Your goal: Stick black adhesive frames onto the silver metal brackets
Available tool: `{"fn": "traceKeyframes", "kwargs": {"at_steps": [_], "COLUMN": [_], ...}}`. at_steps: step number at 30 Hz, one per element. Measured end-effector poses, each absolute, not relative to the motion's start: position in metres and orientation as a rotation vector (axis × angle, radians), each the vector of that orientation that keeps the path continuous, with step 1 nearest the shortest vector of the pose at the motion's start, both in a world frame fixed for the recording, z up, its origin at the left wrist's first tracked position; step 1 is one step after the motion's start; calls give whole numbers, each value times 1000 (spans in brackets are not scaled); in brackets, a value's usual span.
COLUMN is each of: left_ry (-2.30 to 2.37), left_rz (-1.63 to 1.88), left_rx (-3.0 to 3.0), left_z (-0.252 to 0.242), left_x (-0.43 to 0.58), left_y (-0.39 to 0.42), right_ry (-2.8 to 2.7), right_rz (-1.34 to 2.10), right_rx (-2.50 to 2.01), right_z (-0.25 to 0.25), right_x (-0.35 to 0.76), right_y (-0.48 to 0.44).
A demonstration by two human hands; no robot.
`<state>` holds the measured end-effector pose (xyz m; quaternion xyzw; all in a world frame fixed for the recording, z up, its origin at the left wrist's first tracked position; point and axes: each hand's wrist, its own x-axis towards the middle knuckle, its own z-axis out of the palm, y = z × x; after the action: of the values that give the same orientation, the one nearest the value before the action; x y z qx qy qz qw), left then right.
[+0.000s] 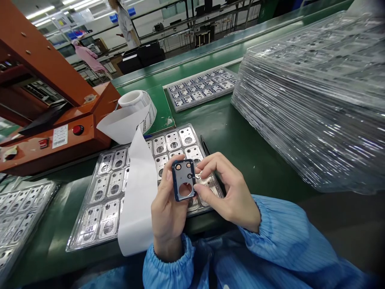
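A small rectangular panel, grey with a dark blue rim, has one large round hole and several small ones. My left hand is closed around its left side and holds it up above a clear tray of similar metallic parts. At the panel's right edge, my right hand is closed, its thumb on the lower corner and its curled fingers by the upper side. A strip of white backing paper lies over the tray, left of my left hand.
A label roll stands behind the tray, beside an orange machine with red buttons. A tall stack of clear trays rises at the right. Another filled tray lies behind, and one at left. Black tweezers lie beside the near tray.
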<state>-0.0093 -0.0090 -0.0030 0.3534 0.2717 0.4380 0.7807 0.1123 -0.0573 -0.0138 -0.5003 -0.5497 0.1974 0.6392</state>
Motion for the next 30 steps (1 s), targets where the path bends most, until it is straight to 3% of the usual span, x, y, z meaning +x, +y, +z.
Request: {"fn": "traceKeyframes", "kwargs": {"at_steps": [10, 30], "left_ry": [583, 597], "left_rz": [856, 735], "left_rx": [781, 961], "left_z": [-1, -4], "left_x": [-9, -6], "left_y": [-11, -14], "right_ry": [-1152, -1219], "right_rz": [523, 219], "right_rx": [-1105, -1160], "right_z": [-15, -15], "right_x": [116, 114], "right_y": [-59, -57]}}
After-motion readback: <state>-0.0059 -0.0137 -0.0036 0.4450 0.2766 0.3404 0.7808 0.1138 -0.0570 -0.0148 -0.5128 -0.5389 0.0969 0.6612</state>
